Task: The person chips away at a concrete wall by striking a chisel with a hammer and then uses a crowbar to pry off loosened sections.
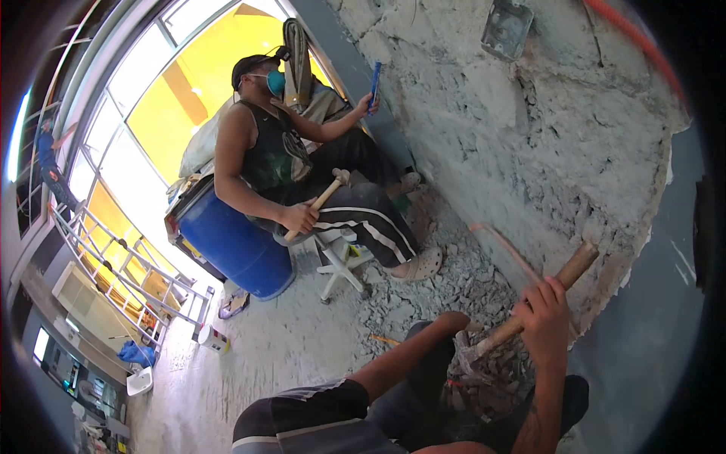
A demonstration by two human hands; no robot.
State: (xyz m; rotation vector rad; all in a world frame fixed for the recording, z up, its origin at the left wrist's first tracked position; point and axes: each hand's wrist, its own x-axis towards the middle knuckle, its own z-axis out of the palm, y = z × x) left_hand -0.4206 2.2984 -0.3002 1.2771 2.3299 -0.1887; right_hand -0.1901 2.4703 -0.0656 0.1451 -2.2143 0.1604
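My right hand (542,312) is wrapped round the wooden handle of a hammer (577,265) at the lower right. The handle slants down to the left, and its dusty head is low, beside the rubble (484,378). My left arm reaches across from the lower left, and my left hand (455,321) appears beside the hammer head, its fingers not distinguishable. Chipped wall (484,151) rises in front, with broken pieces at its foot.
A seated masked person (261,144) holds a hammer (321,200) and a blue tool (374,83). A blue barrel (234,242), white stool (344,261), bucket (214,339) and ladder (113,272) stand leftward. Another person (51,163) is far left. A metal box (507,30) sits in the wall.
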